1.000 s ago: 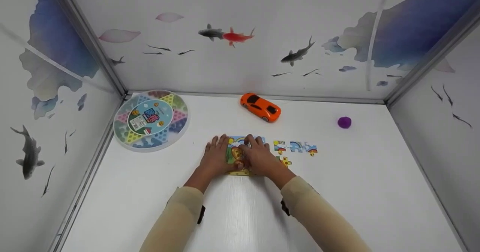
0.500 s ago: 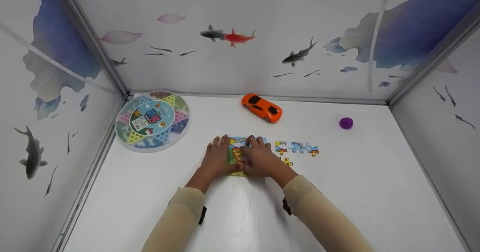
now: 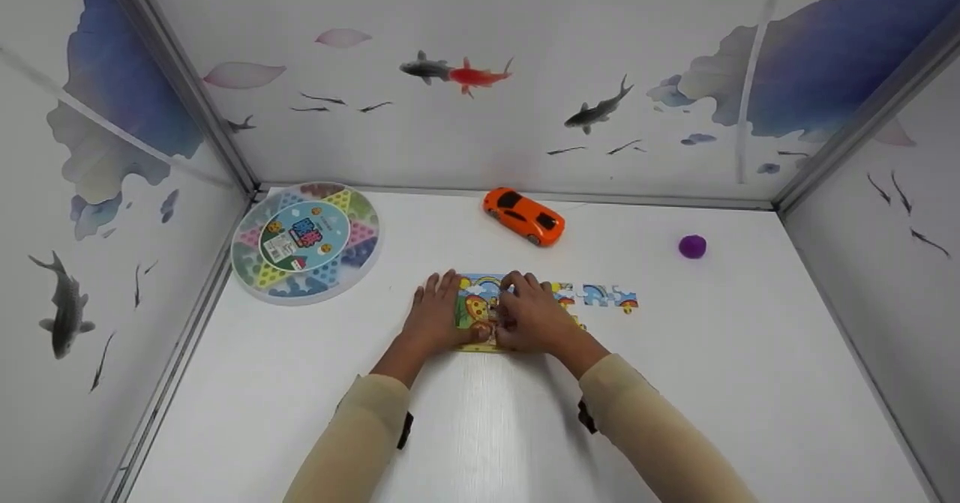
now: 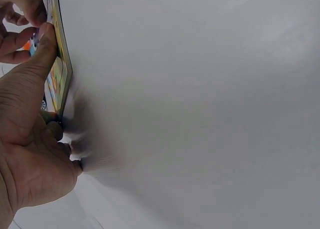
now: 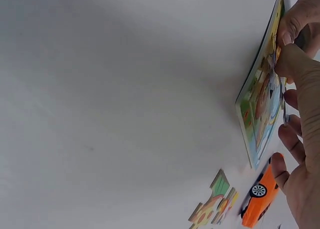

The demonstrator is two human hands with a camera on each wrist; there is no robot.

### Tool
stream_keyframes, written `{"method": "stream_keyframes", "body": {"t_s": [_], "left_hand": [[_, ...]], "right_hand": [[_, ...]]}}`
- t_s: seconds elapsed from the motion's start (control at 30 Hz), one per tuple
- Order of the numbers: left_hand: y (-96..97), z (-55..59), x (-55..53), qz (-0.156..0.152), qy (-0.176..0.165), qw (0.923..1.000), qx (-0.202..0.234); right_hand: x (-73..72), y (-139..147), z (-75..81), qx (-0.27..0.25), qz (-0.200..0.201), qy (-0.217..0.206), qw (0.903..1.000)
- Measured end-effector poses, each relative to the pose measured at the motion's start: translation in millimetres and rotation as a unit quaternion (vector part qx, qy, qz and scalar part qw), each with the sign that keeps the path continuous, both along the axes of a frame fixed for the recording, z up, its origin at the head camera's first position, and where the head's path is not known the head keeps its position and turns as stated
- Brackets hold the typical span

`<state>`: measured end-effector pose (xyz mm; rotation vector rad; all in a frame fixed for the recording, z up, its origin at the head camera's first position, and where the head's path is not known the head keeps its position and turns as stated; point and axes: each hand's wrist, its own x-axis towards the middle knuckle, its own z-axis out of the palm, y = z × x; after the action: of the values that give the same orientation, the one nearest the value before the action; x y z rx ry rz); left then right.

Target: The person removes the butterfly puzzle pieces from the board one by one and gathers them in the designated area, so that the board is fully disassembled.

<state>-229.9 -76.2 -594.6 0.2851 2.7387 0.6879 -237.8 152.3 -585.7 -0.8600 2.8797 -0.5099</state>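
A picture jigsaw puzzle in a flat board (image 3: pixel 472 287) lies on the white table in front of me. My left hand (image 3: pixel 430 319) rests at its left edge, fingers extended, with the thumb pressing on the front part of the picture. Over the board's right half, my right hand (image 3: pixel 534 319) has bent fingers and pinches a thin puzzle piece (image 5: pixel 281 93), seen edge-on and tilted in the right wrist view. That hand covers much of the board's right side. Several loose puzzle pieces (image 3: pixel 596 295) lie right of the board; some are partly hidden behind the right hand.
Behind the board stands an orange toy car (image 3: pixel 523 217). A round Chinese checkers set (image 3: pixel 306 242) lies at the back left. To the back right is a purple fuzzy ball (image 3: pixel 692 247). Printed white walls (image 3: pixel 480 143) enclose the table on three sides.
My right hand has shifted slightly right and drawn back from the puzzle's middle, uncovering more of the picture. It now covers part of the nearest loose pieces. The left hand stays in place.
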Motion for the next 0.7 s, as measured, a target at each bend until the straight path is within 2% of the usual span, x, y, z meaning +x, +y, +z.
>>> {"method": "stream_keyframes", "body": {"t_s": [0.4, 0.7], "left_hand": [[0.1, -2.3, 1.2, 0.005, 0.005, 1.0, 0.005], [-1.4, -6.2, 0.0, -0.006, 0.013, 0.9999, 0.0]], "right_hand": [[6.6, 36.6, 7.1, -0.001, -0.034, -0.001, 0.9994], [18.9, 84.3, 1.1, -0.032, -0.06, -0.012, 0.9976]]}}
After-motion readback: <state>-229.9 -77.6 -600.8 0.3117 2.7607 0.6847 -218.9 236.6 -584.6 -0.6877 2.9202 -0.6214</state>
